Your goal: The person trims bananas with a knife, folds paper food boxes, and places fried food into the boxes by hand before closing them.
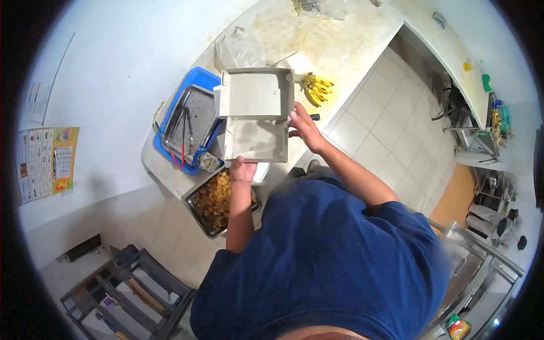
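Observation:
A pale cardboard food box is held up in front of me with its lid folded back. Both halves show bare insides. My left hand grips the box's near edge, the thumb over the rim and the other fingers hidden beneath. At the right side is my right hand, fingers apart, the tips at the box edge near the fold; whether they touch it I cannot tell. Below and left of the box, a metal tray holds browned, chopped food, partly covered by my left forearm.
On the counter, a blue tub holds a metal tray with dark residue and red-handled tongs. Bananas and a clear plastic bag lie beyond the box. A dark rack stands lower left.

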A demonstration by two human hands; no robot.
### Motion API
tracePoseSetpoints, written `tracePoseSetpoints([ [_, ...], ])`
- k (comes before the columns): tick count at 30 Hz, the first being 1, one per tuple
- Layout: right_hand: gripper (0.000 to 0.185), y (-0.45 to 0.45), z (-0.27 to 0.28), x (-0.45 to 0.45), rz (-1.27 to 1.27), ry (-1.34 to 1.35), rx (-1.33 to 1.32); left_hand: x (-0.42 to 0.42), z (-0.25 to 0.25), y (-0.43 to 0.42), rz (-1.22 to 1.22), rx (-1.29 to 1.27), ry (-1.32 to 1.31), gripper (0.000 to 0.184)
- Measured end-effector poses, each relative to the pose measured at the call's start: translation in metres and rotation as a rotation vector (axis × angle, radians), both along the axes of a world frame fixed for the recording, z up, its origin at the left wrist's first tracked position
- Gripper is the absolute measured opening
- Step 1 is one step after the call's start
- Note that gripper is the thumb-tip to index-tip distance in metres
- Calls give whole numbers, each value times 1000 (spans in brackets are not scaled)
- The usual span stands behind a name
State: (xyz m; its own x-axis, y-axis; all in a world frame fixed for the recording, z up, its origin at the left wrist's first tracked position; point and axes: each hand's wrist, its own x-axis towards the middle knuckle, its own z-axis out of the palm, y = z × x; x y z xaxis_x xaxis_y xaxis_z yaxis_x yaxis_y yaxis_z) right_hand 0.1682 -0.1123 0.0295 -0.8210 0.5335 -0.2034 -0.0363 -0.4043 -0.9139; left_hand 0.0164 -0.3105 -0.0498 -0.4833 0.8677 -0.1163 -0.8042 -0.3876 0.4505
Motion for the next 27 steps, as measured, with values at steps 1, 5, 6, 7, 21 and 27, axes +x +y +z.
tracePoseSetpoints([
  [1,65,-3,11,3,28,-40,2,7,-1,-1,-8,-24,22,93],
  [5,50,-6,-7,12,15,-37,194,37,2,-9,-24,-149,129,93],
  [6,40,-8,-9,16,-9,-103,185,47,1,-12,-16,-184,182,94],
  [7,38,-5,-14,20,2,-125,199,56,-1,-14,-9,-221,233,94],
  [21,42,-18,-68,64,-81,-248,175,18,-9,-94,320,-794,372,70],
  [27,43,-23,-65,63,-40,-336,167,-12,-13,-78,333,-1323,326,77],
])
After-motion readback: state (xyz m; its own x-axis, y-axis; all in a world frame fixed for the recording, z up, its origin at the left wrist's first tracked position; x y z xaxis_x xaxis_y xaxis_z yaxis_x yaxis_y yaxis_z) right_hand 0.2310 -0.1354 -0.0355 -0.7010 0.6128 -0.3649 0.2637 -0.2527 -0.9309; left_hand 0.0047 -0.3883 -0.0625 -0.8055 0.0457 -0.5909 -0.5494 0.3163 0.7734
